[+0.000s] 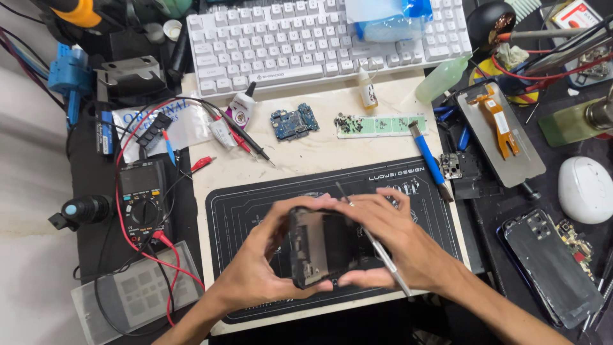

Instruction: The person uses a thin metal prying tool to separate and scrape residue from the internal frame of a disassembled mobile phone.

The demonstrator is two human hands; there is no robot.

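Phone frame: opened dark phone body [322, 246], held tilted above the black work mat [255, 204], over the mat's near middle; inner side faces up, back cover off.
Left hand [255, 265]: fingers curled round the frame's left edge, thumb pressed on its lower rim; clamped on the frame.
Right hand [396, 239]: fingers wrapped on the frame's right edge, with thin metal tweezers [377, 246] pinched alongside, tips pointing away over the mat.
Progress, judged: disassembly well along. The blue circuit board [294, 122] lies out beyond the mat's far edge, and a strip of sorted screws [373, 125] lies right of it.
Left to do: cannot tell what parts remain inside the frame; hands hide much.
Surroundings: multimeter [143, 201] left of the mat, white keyboard [319, 41] well beyond it.
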